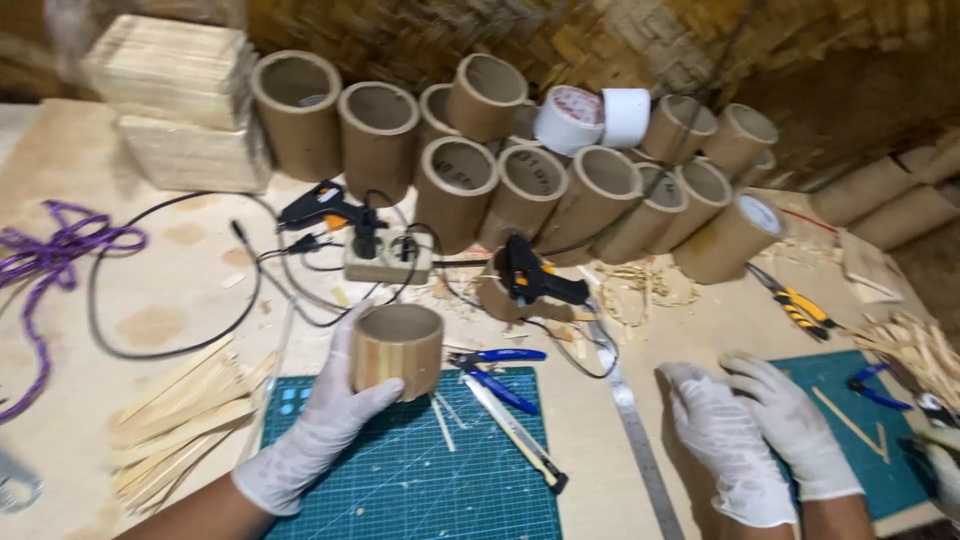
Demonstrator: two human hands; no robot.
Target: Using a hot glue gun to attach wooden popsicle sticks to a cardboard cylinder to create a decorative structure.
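Observation:
My left hand [310,430], in a white glove, is shut around a short cardboard cylinder [397,348] clad in pale wooden slats, holding it upright just above the top edge of a green cutting mat [420,480]. My right hand [725,445], also gloved, lies flat on the bare table right of a steel ruler [630,410] and holds nothing. Blue-handled pliers [500,372] and a utility knife [515,430] lie on the mat beside the cylinder. Flat wooden sticks [180,415] are piled left of the mat.
A co-worker's gloved hand [800,430] rests beside mine on a second green mat [850,420]. Many cardboard tubes [520,170] and tape rolls [590,118] line the back. Two glue guns [535,272] and a power strip [385,262] with cables sit mid-table. A purple rope [50,260] lies far left.

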